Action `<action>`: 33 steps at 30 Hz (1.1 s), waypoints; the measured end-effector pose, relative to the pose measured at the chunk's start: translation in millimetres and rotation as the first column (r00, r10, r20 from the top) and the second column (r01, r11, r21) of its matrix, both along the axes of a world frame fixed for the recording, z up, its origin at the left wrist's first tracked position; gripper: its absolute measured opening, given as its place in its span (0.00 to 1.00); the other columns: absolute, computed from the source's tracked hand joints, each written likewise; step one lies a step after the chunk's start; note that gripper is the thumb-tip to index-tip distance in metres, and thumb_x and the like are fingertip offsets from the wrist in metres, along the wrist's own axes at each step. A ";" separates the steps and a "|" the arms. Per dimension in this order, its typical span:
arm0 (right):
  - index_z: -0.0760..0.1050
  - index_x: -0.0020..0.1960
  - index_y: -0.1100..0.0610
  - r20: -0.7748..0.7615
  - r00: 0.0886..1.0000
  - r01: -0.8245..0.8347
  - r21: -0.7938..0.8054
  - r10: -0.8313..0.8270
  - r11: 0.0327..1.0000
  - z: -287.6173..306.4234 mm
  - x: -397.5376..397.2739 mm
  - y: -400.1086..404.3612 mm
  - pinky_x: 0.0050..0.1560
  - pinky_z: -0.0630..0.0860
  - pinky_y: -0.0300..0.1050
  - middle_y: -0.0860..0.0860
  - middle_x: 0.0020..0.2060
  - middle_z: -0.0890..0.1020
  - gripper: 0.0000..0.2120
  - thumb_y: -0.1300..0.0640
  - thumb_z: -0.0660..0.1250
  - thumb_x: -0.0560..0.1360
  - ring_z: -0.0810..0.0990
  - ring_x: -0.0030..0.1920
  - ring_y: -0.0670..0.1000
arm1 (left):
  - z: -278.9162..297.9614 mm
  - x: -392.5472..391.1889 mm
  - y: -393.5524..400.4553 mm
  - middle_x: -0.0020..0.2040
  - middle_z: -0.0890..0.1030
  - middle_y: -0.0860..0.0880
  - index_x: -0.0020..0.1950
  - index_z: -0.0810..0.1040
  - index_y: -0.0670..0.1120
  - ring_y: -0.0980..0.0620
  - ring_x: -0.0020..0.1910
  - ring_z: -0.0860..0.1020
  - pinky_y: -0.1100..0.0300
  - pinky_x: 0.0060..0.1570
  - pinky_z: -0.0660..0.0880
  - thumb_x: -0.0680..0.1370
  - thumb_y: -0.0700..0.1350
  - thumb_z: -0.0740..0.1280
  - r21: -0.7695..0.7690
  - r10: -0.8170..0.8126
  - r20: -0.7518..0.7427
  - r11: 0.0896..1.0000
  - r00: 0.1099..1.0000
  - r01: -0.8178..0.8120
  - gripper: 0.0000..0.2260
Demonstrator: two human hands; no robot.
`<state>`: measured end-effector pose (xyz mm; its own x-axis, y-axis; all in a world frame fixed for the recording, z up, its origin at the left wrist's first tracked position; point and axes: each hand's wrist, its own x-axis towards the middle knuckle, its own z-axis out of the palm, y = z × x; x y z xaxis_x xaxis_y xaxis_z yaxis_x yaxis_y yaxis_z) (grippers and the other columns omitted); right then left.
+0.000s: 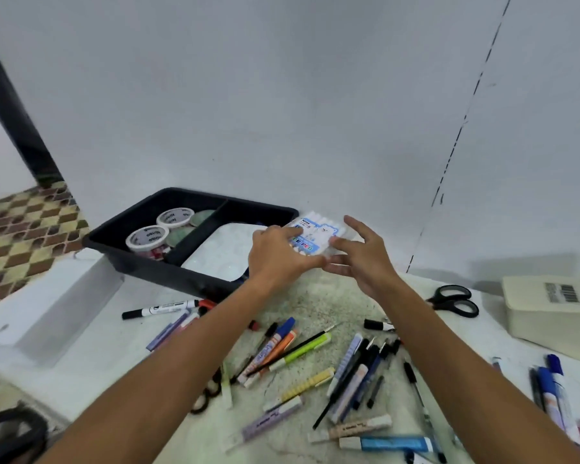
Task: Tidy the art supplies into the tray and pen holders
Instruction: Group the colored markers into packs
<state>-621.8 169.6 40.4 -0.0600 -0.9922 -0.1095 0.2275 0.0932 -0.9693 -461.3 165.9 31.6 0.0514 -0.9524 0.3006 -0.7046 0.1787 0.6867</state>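
A clear pack of colour pens (319, 233) with a blue-and-white label hovers over the right end of the black divided tray (168, 272). My left hand (278, 254) grips the pack's near-left end with curled fingers. At the pack's right side, my right hand (362, 259) has its fingers spread and fairly straight, thumb touching the pack. The tray's left compartment holds two white tape rolls (148, 237); a white pad (220, 251) lies in the right compartment. Several loose markers and pens (302, 366) are scattered on the table under my forearms.
Black-handled scissors (456, 301) lie right of my right arm, beside a cream box (549, 313) with a barcode. A white box (57, 306) stands left of the tray. More markers (553, 393) lie at the right edge; small scissors (208, 393) are under my left forearm.
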 end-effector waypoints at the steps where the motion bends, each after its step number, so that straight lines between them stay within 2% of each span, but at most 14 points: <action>1: 0.67 0.71 0.51 0.008 1.000 0.002 -0.008 -0.002 1.000 3.8 12.1 -5.1 0.34 0.82 0.49 0.59 0.46 0.83 0.29 0.69 0.68 0.74 0.82 0.30 0.54 | 3.7 13.7 -2.3 0.58 0.78 0.50 0.65 0.78 0.50 0.49 0.61 0.72 0.51 0.56 0.75 0.60 0.65 0.77 -0.002 -0.012 0.000 1.000 1.000 0.012 0.37; 3: 0.69 0.70 0.52 0.008 1.000 0.006 -0.024 -0.006 1.000 9.8 32.4 -15.5 0.32 0.81 0.48 0.59 0.45 0.82 0.29 0.70 0.68 0.73 0.82 0.29 0.54 | 7.8 39.7 -7.2 0.60 0.77 0.49 0.65 0.78 0.49 0.48 0.61 0.73 0.51 0.60 0.73 0.58 0.67 0.77 -0.010 -0.058 0.009 0.998 0.998 0.058 0.40; 6: 0.67 0.72 0.49 -0.066 0.998 -0.007 -0.037 0.004 0.999 10.8 68.5 -33.4 0.29 0.79 0.46 0.58 0.46 0.83 0.33 0.70 0.67 0.72 0.82 0.29 0.54 | 7.8 87.3 -19.3 0.67 0.71 0.48 0.64 0.78 0.50 0.49 0.66 0.68 0.53 0.66 0.68 0.55 0.67 0.77 -0.002 -0.120 0.046 0.993 0.992 0.120 0.41; 8: 0.60 0.75 0.46 -0.131 0.991 -0.024 -0.023 0.021 0.999 8.5 90.5 -44.8 0.30 0.80 0.48 0.59 0.51 0.81 0.36 0.70 0.66 0.72 0.81 0.28 0.53 | 7.4 117.7 -30.2 0.69 0.68 0.48 0.64 0.78 0.51 0.50 0.69 0.65 0.54 0.68 0.65 0.57 0.65 0.79 0.040 -0.191 0.103 0.981 0.976 0.188 0.39; 10: 0.58 0.74 0.48 -0.180 0.983 -0.026 0.016 0.028 1.000 4.7 113.9 -58.7 0.32 0.82 0.50 0.59 0.53 0.80 0.36 0.69 0.66 0.73 0.80 0.28 0.52 | 7.3 148.9 -43.5 0.71 0.66 0.48 0.66 0.76 0.51 0.50 0.70 0.63 0.55 0.69 0.63 0.61 0.63 0.78 0.088 -0.283 0.182 0.958 0.942 0.271 0.37; 13: 0.64 0.69 0.56 -0.253 0.966 -0.032 0.073 0.050 0.997 -2.5 145.1 -77.0 0.34 0.82 0.53 0.60 0.49 0.80 0.28 0.67 0.67 0.72 0.78 0.27 0.53 | 8.2 184.7 -63.3 0.72 0.67 0.49 0.69 0.73 0.51 0.51 0.71 0.64 0.55 0.70 0.62 0.66 0.62 0.76 0.106 -0.387 0.326 0.922 0.863 0.373 0.35; 16: 0.66 0.67 0.56 -0.330 0.942 -0.023 0.106 0.057 0.994 -12.7 171.0 -86.1 0.31 0.81 0.50 0.58 0.46 0.79 0.27 0.67 0.67 0.71 0.77 0.24 0.50 | 4.6 208.2 -78.8 0.73 0.68 0.51 0.70 0.72 0.51 0.53 0.71 0.64 0.55 0.69 0.62 0.69 0.62 0.73 0.170 -0.472 0.411 0.880 0.780 0.443 0.33; 20: 0.65 0.68 0.55 -0.351 0.935 0.001 0.145 0.050 0.989 -24.2 187.0 -88.3 0.27 0.78 0.46 0.60 0.47 0.78 0.29 0.66 0.68 0.69 0.77 0.24 0.50 | -7.9 225.0 -90.6 0.73 0.68 0.52 0.70 0.73 0.52 0.54 0.73 0.64 0.52 0.71 0.62 0.71 0.63 0.71 0.244 -0.548 0.465 0.834 0.695 0.495 0.31; 23: 0.66 0.67 0.56 -0.385 0.920 -0.010 0.173 0.077 0.985 -24.1 190.3 -89.9 0.27 0.78 0.45 0.61 0.47 0.79 0.28 0.66 0.70 0.69 0.78 0.25 0.51 | -14.1 232.9 -94.6 0.72 0.71 0.51 0.68 0.75 0.50 0.53 0.71 0.68 0.53 0.70 0.64 0.70 0.63 0.72 0.234 -0.580 0.427 0.812 0.694 0.535 0.30; 26: 0.69 0.61 0.56 -0.540 0.835 -0.010 0.183 0.109 0.983 -17.1 189.3 -90.4 0.28 0.73 0.41 0.57 0.43 0.78 0.26 0.63 0.74 0.67 0.76 0.30 0.51 | -15.1 239.5 -97.2 0.70 0.73 0.51 0.66 0.77 0.50 0.53 0.70 0.69 0.52 0.68 0.66 0.68 0.65 0.72 0.244 -0.599 0.397 0.799 0.695 0.549 0.31; 28: 0.74 0.54 0.57 -0.669 0.731 -0.023 0.177 0.137 0.984 -12.8 189.3 -91.3 0.27 0.65 0.40 0.55 0.41 0.76 0.19 0.60 0.76 0.66 0.72 0.33 0.51 | -16.2 242.8 -98.7 0.69 0.75 0.52 0.64 0.78 0.52 0.52 0.69 0.70 0.50 0.66 0.68 0.67 0.68 0.71 0.272 -0.595 0.432 0.802 0.678 0.531 0.31; 30: 0.79 0.46 0.63 -0.712 0.682 -0.059 0.178 0.170 0.982 -11.5 195.2 -92.8 0.28 0.61 0.40 0.54 0.40 0.74 0.11 0.59 0.74 0.66 0.68 0.35 0.50 | -19.0 246.1 -99.3 0.68 0.75 0.52 0.64 0.79 0.52 0.51 0.69 0.69 0.49 0.67 0.67 0.69 0.67 0.69 0.283 -0.599 0.444 0.800 0.666 0.529 0.29; 32: 0.81 0.45 0.66 -0.757 0.632 -0.076 0.151 0.165 0.986 -12.5 204.3 -92.9 0.28 0.62 0.39 0.55 0.40 0.77 0.11 0.60 0.73 0.67 0.69 0.34 0.50 | -22.9 247.7 -98.5 0.69 0.74 0.52 0.64 0.78 0.51 0.53 0.72 0.66 0.50 0.70 0.61 0.72 0.64 0.68 0.275 -0.608 0.429 0.793 0.668 0.544 0.26; 33: 0.81 0.45 0.67 -0.779 0.611 -0.075 0.121 0.142 0.990 -14.1 208.0 -93.3 0.29 0.67 0.39 0.56 0.42 0.81 0.10 0.60 0.72 0.68 0.73 0.34 0.50 | -24.4 247.9 -97.7 0.70 0.73 0.53 0.65 0.78 0.50 0.54 0.73 0.65 0.51 0.71 0.59 0.73 0.62 0.68 0.267 -0.606 0.434 0.793 0.666 0.548 0.25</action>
